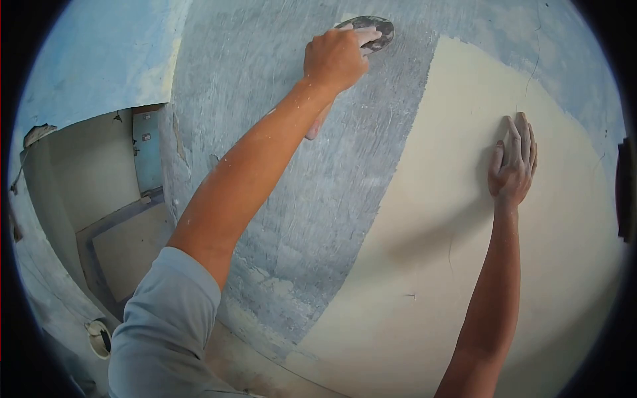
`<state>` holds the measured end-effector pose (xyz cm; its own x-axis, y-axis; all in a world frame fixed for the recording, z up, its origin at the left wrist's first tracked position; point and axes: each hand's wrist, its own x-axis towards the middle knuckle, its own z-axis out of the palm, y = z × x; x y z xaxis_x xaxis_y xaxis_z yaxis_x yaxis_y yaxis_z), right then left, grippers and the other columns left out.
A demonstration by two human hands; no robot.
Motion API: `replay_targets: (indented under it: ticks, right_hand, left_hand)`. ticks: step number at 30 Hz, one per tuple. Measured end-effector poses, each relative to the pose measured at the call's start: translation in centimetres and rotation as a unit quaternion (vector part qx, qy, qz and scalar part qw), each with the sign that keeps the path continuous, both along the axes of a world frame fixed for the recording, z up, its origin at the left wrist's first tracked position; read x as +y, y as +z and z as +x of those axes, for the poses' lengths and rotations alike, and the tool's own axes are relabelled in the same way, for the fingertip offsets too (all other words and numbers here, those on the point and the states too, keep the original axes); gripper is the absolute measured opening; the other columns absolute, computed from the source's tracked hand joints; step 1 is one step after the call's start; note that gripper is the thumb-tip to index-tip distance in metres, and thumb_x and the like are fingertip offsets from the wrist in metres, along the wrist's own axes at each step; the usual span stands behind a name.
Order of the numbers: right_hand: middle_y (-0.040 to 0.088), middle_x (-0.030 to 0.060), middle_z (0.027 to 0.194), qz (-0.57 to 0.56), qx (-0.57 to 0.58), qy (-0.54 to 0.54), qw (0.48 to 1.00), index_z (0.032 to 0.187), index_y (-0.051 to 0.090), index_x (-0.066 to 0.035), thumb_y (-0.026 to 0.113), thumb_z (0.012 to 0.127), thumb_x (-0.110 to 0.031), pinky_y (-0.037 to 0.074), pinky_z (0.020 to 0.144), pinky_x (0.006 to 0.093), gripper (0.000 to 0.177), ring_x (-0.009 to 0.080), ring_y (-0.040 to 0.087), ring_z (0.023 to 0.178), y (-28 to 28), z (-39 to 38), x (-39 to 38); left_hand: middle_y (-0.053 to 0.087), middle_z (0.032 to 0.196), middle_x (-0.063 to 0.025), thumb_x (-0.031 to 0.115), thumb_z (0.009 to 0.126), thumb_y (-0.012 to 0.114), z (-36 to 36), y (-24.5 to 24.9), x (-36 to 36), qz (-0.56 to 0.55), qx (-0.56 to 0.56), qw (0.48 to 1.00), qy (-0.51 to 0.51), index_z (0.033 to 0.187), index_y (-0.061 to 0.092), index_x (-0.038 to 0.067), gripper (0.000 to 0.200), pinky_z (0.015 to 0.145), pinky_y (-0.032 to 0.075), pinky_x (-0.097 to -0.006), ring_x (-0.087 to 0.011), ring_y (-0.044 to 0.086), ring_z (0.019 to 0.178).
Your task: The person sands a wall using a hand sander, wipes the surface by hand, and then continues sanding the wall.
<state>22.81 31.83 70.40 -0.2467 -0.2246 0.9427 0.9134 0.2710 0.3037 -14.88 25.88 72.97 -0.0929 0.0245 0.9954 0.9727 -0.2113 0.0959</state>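
Note:
My left hand (337,58) is high on the wall, its fingers bent over a dark oval disc (380,33) with pale smears. The disc lies close against a grey-blue, streaked patch of wall (332,159); its exact kind cannot be made out. Part of my left hand's grip is hidden behind its back, and a pale fingertip shows below the wrist. On the right, my right hand (514,159) rests with extended fingers on a smooth cream patch of wall (451,166), holding nothing. Its fingers are dusted with pale powder.
Left of the streaked patch is an opening with a blue panel (147,149) and a framed board (133,249) inside. A round white-rimmed fitting (98,338) sits at the lower left. A dark object (624,189) stands at the right edge. Thin cracks run through the wall.

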Motion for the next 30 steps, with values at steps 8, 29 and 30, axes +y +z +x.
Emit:
replay_targets:
  ticks: [8,29,30]
  right_hand:
    - [0.054,0.005,0.158,0.009,-0.002,-0.005,1.0,0.143,0.064,-0.018,0.059,0.093,-0.008,0.035,0.124,0.0443,0.052,0.0275,0.048,0.147,0.1,-0.1,-0.2]
    - [0.05,0.0022,0.161,-0.016,0.008,-0.009,1.0,0.145,0.061,-0.02,0.058,0.095,-0.012,0.032,0.127,0.044,0.051,0.0237,0.044,0.15,-0.2,0.1,0.2]
    - [0.05,0.002,0.161,-0.016,0.008,-0.008,1.0,0.146,0.06,-0.02,0.058,0.095,-0.012,0.031,0.127,0.0441,0.052,0.0236,0.044,0.15,-0.1,0.1,0.2]
  left_hand:
    - [0.07,0.138,0.0032,-0.001,0.079,0.064,-1.0,-6.7,0.2,0.003,0.039,0.999,-0.016,0.132,0.073,0.03,0.062,0.1,0.058,-0.0421,-0.0274,0.063,0.131]
    - [0.072,0.134,0.0057,0.002,0.083,0.064,0.5,-1.0,0.5,0.011,0.032,0.999,0.011,0.129,0.075,0.027,0.053,0.099,0.058,-0.0424,-0.0278,0.063,0.132]
    - [0.071,0.135,0.0058,0.001,0.082,0.063,0.3,-2.2,0.3,0.016,0.047,0.999,0.007,0.13,0.074,0.026,0.056,0.1,0.058,-0.0423,-0.0274,0.063,0.132]
